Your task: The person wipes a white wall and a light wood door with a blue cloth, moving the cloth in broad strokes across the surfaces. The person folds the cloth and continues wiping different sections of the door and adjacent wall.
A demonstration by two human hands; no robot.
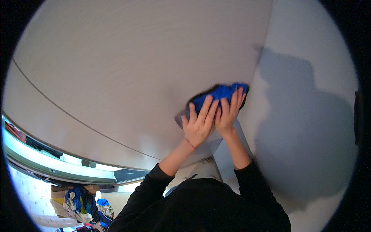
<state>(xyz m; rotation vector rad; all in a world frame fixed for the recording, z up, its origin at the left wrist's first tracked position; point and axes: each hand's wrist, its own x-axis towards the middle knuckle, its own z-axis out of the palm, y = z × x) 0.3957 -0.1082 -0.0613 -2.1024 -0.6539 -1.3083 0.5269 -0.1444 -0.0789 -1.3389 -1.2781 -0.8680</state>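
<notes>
A blue cloth (222,92) with a dark edge lies bunched against a large pale panel (127,65), close to the corner where a side wall meets it. My left hand (199,124) presses on the lower left part of the cloth, its fingers stretched out and spread. Just to its right, my right hand (228,115) rests on the cloth's right part, fingers extended upward and slightly apart. The two hands nearly touch at the thumbs. Both palms face the panel, so what lies under them is hidden.
The pale side wall (290,31) on the right carries a large shadow. A dark seam (73,117) curves across the panel's lower left. Beyond its edge are a bright strip and a pile of clothes (79,201). A dark object (358,118) sits at the far right rim.
</notes>
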